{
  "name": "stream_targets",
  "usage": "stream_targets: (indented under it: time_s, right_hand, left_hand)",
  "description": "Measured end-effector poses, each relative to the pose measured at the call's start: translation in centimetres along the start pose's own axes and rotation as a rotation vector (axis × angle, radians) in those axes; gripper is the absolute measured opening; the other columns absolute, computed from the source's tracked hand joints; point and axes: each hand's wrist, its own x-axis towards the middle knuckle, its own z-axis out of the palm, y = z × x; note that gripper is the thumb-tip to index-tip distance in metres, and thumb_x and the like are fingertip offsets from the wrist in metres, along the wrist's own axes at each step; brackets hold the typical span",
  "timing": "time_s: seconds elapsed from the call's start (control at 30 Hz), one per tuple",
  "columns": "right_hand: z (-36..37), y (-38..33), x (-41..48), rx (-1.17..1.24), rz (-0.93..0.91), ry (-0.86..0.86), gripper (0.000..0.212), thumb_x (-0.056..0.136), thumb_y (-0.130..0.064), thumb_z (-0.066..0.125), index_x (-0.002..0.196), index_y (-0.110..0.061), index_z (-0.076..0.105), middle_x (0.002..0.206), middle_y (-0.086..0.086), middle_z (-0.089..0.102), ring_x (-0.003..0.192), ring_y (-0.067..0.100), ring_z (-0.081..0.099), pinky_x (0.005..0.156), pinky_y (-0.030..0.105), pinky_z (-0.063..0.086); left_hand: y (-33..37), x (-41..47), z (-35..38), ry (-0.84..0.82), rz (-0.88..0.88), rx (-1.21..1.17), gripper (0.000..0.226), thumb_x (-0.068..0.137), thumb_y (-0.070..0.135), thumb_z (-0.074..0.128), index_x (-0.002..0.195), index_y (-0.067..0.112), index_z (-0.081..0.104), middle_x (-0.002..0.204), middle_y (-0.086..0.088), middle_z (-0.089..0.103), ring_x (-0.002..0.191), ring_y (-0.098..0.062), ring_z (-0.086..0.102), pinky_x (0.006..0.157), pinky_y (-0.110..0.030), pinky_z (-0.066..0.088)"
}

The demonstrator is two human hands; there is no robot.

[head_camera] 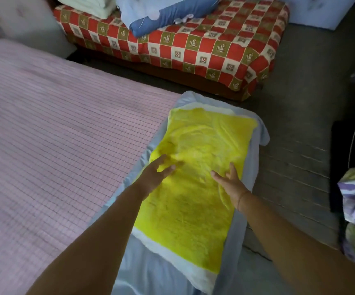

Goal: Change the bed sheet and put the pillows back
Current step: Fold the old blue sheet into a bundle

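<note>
Pink bed [55,135], spread hands over yellow pillow [197,167]

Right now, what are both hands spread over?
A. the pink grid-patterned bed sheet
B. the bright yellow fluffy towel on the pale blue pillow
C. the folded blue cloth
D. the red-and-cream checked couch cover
B: the left hand and the right hand, fingers straight, are both over the bright yellow fluffy towel, which lies on the pale blue pillow.
</note>
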Motion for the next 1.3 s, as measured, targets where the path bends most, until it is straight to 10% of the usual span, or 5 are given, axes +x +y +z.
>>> stream_targets:
  time_s: [0.4,0.6,0.9,1.1,1.3]
  right_hand:
    - [13.3,5.4,-13.5,0.036,-0.076,-0.064,0.085,0.090,-0.022,0.065,0.153,-0.018,0.009,0.153,0.014,0.027,0.133,0.021,0.040,0.098,0.029,0.035]
    - [22.6,17.9,-27.6,0.033,0.025,-0.173,0.084,0.084,-0.014,0.073,0.149,-0.011,0.019,0.146,0.019,0.036,0.114,0.016,0.045,0.080,0.019,0.043]
    - [31.3,32.8,-43.2,-0.029,0.235,-0.208,0.079,0.089,-0.014,0.067,0.151,-0.014,0.019,0.146,0.016,0.035,0.133,0.026,0.041,0.091,0.031,0.039]
    - [33.5,39.8,-47.6,-0.111,0.286,0.063,0.063,0.077,-0.011,0.079,0.125,0.000,0.040,0.112,0.012,0.046,0.104,0.025,0.050,0.085,0.033,0.039]
    - [34.8,44.6,-49.0,-0.057,0.520,-0.007,0.049,0.077,-0.031,0.078,0.102,-0.013,0.040,0.085,0.001,0.042,0.076,0.018,0.046,0.072,0.036,0.042]
  left_hand:
    - [-10.2,-14.0,-9.1,0.147,-0.002,-0.093,0.055,0.088,0.038,0.069,0.138,0.026,0.051,0.130,0.006,0.053,0.127,-0.013,0.047,0.090,-0.027,0.040]
    - [-21.1,-27.9,-15.5,0.216,-0.056,-0.040,0.052,0.091,0.038,0.064,0.140,0.027,0.049,0.132,0.010,0.050,0.119,-0.007,0.044,0.091,-0.021,0.034]
    - [-41.1,-48.6,-20.0,0.280,-0.316,-0.019,0.044,0.091,0.030,0.066,0.132,0.019,0.056,0.127,0.002,0.057,0.124,-0.016,0.051,0.089,-0.024,0.039]
    - [-50.1,-54.2,-20.2,0.339,-0.458,0.131,0.063,0.084,0.041,0.072,0.135,0.011,0.053,0.136,-0.004,0.052,0.127,-0.027,0.049,0.107,-0.036,0.035]
    - [-56.0,-54.1,-21.1,0.351,-0.483,0.314,0.071,0.072,0.068,0.069,0.101,0.004,0.058,0.110,-0.021,0.060,0.100,-0.038,0.057,0.084,-0.045,0.045]
